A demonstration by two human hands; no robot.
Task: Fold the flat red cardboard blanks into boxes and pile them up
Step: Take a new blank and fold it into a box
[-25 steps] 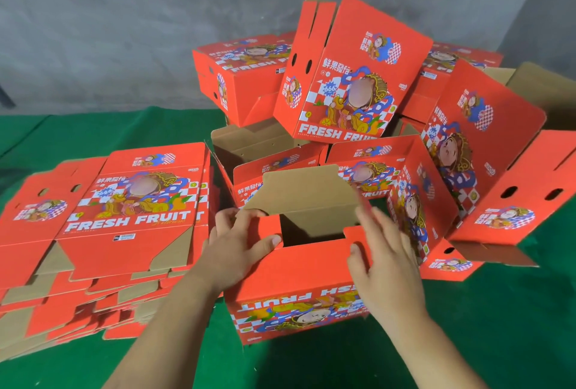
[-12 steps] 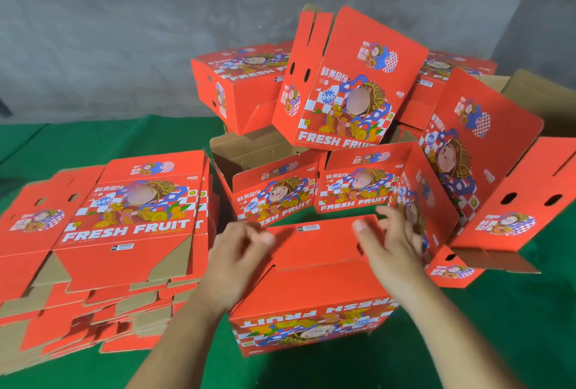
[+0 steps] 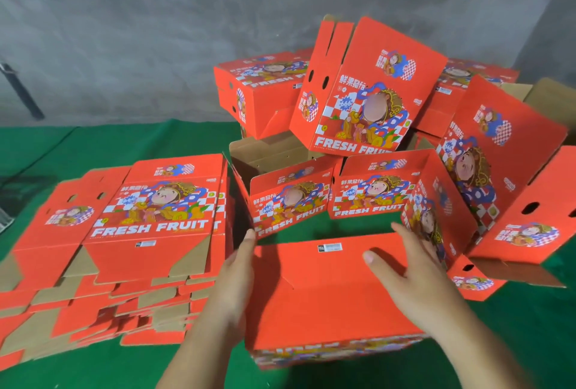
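Head view: the box (image 3: 327,292) sits on the green counter (image 3: 93,145) in front of the person, flaps closed on top. The left hand (image 3: 232,282) lies flat along its left edge; the right hand (image 3: 414,279), fingers spread, presses the top panel. Judging by this, firm, even pressure should seat the flaps. Whether the tabs have locked is hidden, and the box's front print is cut off.
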